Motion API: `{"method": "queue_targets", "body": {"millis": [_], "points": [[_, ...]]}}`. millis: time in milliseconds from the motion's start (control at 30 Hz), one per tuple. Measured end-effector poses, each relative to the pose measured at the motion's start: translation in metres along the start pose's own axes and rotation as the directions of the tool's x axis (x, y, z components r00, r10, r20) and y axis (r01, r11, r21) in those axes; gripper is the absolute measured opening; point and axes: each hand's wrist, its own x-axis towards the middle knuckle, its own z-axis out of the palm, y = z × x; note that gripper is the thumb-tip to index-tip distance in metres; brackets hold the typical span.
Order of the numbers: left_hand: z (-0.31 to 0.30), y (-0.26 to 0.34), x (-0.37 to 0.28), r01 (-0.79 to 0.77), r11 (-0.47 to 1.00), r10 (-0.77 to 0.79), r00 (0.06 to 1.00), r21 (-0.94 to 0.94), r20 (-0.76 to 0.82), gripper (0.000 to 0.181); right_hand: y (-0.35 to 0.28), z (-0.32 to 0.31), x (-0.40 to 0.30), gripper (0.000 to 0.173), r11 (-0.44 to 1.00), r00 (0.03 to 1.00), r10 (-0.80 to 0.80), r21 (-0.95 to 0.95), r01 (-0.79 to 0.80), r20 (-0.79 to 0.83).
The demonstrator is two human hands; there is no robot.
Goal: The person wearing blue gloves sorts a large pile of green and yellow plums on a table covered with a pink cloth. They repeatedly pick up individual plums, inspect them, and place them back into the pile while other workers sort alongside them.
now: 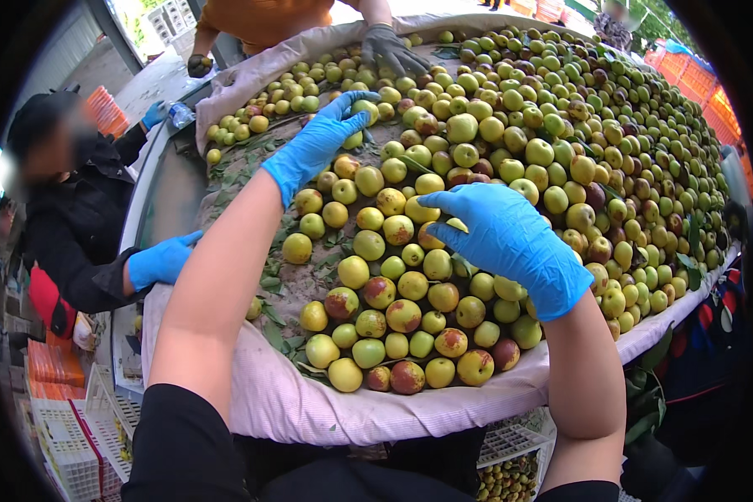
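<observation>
My left hand [317, 147], in a blue glove, reaches to the far side of the heap. Its thumb and fingers close around a pale green jujube [365, 112]. Over the middle of the heap is my right hand [508, 241], also blue-gloved, palm down. Its thumb and a finger are apart, near a reddish-yellow jujube [431, 236]; the palm and remaining fingers are hidden. Fresh green, yellow and brown-blotched jujubes [403, 315] lie loose before me on a cloth-covered table with a pale padded rim [376, 417].
Leaves [275, 332] litter the cloth at left. A co-worker's grey-gloved hand [392, 50] rests on jujubes across the table. Another co-worker's blue-gloved hand [160, 258] is at the left edge, near a metal-framed chute [172, 188]. White plastic crates [69, 433] stand lower left.
</observation>
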Motion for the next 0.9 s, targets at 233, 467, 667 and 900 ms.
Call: {"method": "queue_targets", "body": {"millis": [233, 467, 667, 900], "points": [[-0.011, 0.073, -0.228, 0.087, 0.517, -0.242, 0.969, -0.852, -0.048, 0.045, -0.001, 0.003, 0.007, 0.028, 0.995, 0.999, 0.009, 0.099, -0.005, -0.039], [-0.005, 0.087, -0.571, -0.245, 0.506, -0.672, 0.488, -0.827, -0.556, 0.044, -0.008, -0.005, -0.004, 0.029, 0.930, 0.993, 0.092, 0.350, -0.110, 0.069], [-0.097, 0.101, -0.799, -0.307, 0.886, -0.451, -0.389, -0.348, -0.804, 0.057, 0.003, 0.011, -0.005, 0.032, 0.931, 0.987, 0.087, 0.343, -0.128, 0.131], [-0.134, 0.102, -0.648, 0.105, 0.989, -0.113, 0.037, -0.108, -0.993, 0.063, -0.023, 0.035, -0.004, 0.082, 0.987, 0.911, -0.147, -0.001, 0.159, 0.386]]}}
